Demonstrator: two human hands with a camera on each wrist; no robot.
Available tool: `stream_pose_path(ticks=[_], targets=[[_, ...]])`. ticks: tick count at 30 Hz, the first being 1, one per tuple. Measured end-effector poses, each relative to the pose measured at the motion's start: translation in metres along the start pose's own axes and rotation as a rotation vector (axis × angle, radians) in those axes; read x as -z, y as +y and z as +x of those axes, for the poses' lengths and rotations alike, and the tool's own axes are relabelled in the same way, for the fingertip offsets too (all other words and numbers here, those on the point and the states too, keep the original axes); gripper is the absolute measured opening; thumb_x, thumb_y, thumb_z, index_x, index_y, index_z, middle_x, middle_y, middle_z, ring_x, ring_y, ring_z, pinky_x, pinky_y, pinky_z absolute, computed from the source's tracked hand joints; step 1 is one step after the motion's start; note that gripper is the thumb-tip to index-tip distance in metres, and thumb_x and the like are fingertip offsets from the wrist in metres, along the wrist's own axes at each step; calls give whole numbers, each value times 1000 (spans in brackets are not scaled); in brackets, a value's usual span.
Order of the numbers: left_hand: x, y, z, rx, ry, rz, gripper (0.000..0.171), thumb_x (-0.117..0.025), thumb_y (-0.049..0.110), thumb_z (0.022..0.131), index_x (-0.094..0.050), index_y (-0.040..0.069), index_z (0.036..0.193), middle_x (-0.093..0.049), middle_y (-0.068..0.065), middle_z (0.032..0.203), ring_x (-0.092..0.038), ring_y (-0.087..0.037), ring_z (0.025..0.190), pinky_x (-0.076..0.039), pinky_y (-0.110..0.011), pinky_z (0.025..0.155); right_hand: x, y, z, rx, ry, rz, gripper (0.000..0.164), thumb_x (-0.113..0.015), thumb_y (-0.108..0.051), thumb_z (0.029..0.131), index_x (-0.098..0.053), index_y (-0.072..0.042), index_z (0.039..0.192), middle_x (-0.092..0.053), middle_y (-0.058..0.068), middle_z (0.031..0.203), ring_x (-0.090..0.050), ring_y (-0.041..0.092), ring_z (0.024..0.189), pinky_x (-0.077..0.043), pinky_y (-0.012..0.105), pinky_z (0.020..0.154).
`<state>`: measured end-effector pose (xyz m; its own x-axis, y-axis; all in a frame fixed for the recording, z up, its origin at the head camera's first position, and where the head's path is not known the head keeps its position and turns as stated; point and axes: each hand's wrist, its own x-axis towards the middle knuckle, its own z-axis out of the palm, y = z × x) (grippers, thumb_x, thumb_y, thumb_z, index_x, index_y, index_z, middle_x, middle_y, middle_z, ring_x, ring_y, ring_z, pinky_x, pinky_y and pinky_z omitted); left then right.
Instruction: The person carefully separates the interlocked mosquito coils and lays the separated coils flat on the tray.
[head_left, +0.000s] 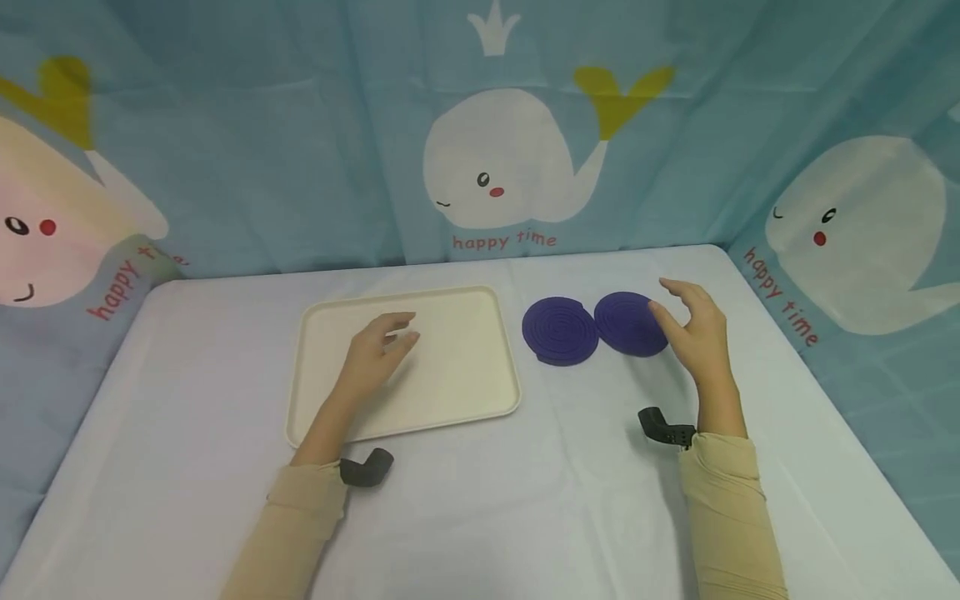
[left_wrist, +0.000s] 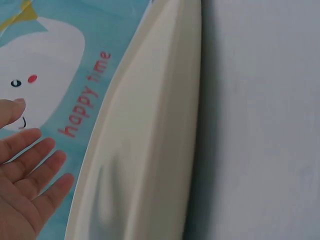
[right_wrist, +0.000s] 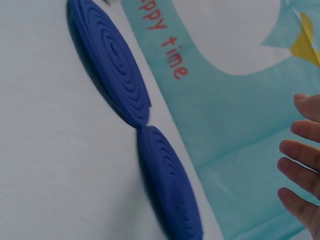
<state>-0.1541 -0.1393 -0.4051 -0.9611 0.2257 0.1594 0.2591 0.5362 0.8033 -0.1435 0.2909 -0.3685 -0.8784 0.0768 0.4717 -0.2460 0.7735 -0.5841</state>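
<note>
A cream rectangular tray (head_left: 450,367) lies on the white cloth, left of centre. Over its left half hovers my left hand (head_left: 375,350), fingers loosely bent and nothing held. Right of the tray are two flat purple-blue discs with ringed grooves, which look like coasters: the left coaster (head_left: 560,331) and the right coaster (head_left: 630,323), their edges touching. My right hand (head_left: 697,329) is above the right edge of the right coaster, fingers spread and holding nothing. Both coasters also appear in the right wrist view, the hand (right_wrist: 305,165) at its right edge.
A white cloth (head_left: 525,500) covers the table. Blue curtains (head_left: 300,167) printed with whales stand along the back and both sides. Each wrist carries a black camera mount, the left mount (head_left: 366,468) just below the tray's near edge.
</note>
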Motion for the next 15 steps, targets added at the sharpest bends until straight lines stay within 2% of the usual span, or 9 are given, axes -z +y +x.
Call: stream_pose_path(ticks=[3, 9, 15], targets=[[-18, 6, 3, 7, -1, -94, 38, -56, 20, 96, -52, 1, 128, -54, -16, 130, -50, -31, 121, -45, -41, 98, -9, 2, -8, -19, 20, 44, 35, -64, -7, 87, -59, 6, 119, -58, 24, 119, -52, 40, 113, -41, 53, 96], [-56, 24, 17, -47, 8, -212, 35, -58, 17, 94, -54, 1, 126, -58, -12, 125, -55, -26, 115, -48, -35, 95, -32, -5, -24, -87, 3, 155, 32, -64, -6, 88, -59, 6, 118, -60, 23, 115, -55, 38, 109, -43, 49, 96], [-88, 41, 30, -17, 3, -313, 33, -58, 17, 94, -55, 2, 123, -60, -10, 123, -57, -23, 112, -49, -31, 93, -51, -12, -38, -147, -34, 256, 31, -62, -6, 90, -59, 6, 118, -61, 23, 114, -58, 35, 107, -46, 43, 95]])
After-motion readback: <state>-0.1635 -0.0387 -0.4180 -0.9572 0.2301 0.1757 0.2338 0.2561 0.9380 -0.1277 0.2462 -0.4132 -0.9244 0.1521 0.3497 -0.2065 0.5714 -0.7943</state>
